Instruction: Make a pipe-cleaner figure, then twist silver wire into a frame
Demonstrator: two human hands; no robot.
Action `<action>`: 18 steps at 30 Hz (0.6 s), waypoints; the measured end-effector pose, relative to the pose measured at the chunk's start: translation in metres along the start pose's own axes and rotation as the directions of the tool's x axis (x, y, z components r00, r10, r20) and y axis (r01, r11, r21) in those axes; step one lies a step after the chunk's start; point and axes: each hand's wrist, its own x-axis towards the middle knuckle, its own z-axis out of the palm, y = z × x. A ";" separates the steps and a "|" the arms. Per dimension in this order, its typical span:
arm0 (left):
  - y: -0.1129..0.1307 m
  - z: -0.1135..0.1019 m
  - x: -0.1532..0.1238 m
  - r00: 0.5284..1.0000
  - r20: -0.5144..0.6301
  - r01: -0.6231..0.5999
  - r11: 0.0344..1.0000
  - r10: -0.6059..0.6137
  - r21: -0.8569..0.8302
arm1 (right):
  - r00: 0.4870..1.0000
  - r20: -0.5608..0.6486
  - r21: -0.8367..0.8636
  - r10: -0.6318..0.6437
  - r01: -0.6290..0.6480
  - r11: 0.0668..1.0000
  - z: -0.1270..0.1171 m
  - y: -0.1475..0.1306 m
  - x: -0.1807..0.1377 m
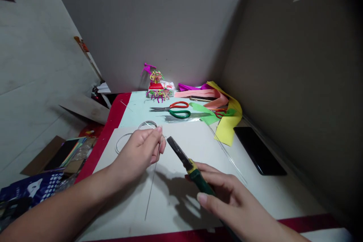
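Observation:
My left hand (144, 145) is closed, thumb against fingers, pinching a thin metal wire (151, 189) whose long end hangs down toward the table. Loops of a wire coil (121, 140) show behind that hand; whether they join the held wire I cannot tell. In my right hand (227, 191) is a pair of pliers (181, 155) with dark jaws, a yellow collar and green handles. Their jaws point up and left, close to my left fingertips but apart from them. The pliers' lower handles are partly hidden by my palm.
Scissors (172, 109) with red and green handles lie beyond my hands beside several straight wires (184, 118). Coloured strips (227, 128) and a black phone (259, 151) are on the right. A box (161, 89) with colourful twisted figures stands at the back. Walls close off the far and right sides.

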 end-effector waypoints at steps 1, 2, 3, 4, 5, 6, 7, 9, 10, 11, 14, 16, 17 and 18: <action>0.002 0.000 -0.001 1.000 -0.018 -0.005 1.000 0.006 0.017 | 1.000 -0.012 -0.007 -0.014 0.014 1.000 0.004 0.000 0.001; 0.004 0.000 -0.002 1.000 -0.029 -0.009 0.999 0.010 0.031 | 0.999 -0.024 -0.012 -0.029 0.029 1.000 0.007 0.001 0.002; 0.005 0.000 -0.003 0.999 -0.036 -0.013 0.999 0.014 0.041 | 0.998 -0.037 -0.015 -0.046 0.045 0.999 0.010 0.001 0.003; 0.006 0.001 -0.004 0.999 -0.040 -0.020 0.999 0.022 0.049 | 0.997 -0.050 -0.015 -0.061 0.060 0.998 0.012 0.002 0.004; 0.006 0.001 -0.004 0.999 -0.043 -0.031 0.998 0.033 0.055 | 0.996 -0.058 -0.012 -0.071 0.071 0.997 0.015 0.003 0.005; 0.005 0.002 -0.004 0.998 -0.051 -0.044 0.997 0.047 0.061 | 0.995 -0.066 -0.004 -0.080 0.080 0.997 0.017 0.004 0.006; 0.004 0.002 -0.004 0.996 -0.059 -0.059 0.996 0.063 0.070 | 0.993 -0.079 0.005 -0.087 0.088 0.996 0.019 0.005 0.006; 0.002 0.005 -0.005 0.992 -0.080 -0.093 0.991 0.101 0.093 | 0.989 -0.116 0.033 -0.094 0.098 0.995 0.022 0.009 0.006; 0.001 0.006 -0.005 0.988 -0.093 -0.111 0.988 0.121 0.110 | 0.986 -0.134 0.049 -0.099 0.106 0.993 0.024 0.010 0.006; -0.001 0.007 -0.006 0.984 -0.103 -0.128 0.983 0.142 0.130 | 0.983 -0.148 0.063 -0.105 0.116 0.991 0.025 0.012 0.005; -0.005 0.008 -0.007 0.968 -0.133 -0.185 0.963 0.213 0.195 | 0.978 -0.156 0.082 -0.136 0.150 0.985 0.028 0.015 0.006; -0.006 0.008 -0.008 0.954 -0.142 -0.225 0.946 0.262 0.234 | 0.979 -0.140 0.081 -0.150 0.163 0.983 0.029 0.016 0.007; -0.007 0.008 -0.008 0.948 -0.142 -0.243 0.938 0.284 0.248 | 0.978 -0.138 0.086 -0.156 0.169 0.982 0.029 0.016 0.008; -0.007 0.007 -0.008 0.943 -0.139 -0.261 0.930 0.303 0.258 | 0.978 -0.137 0.093 -0.160 0.173 0.980 0.029 0.016 0.009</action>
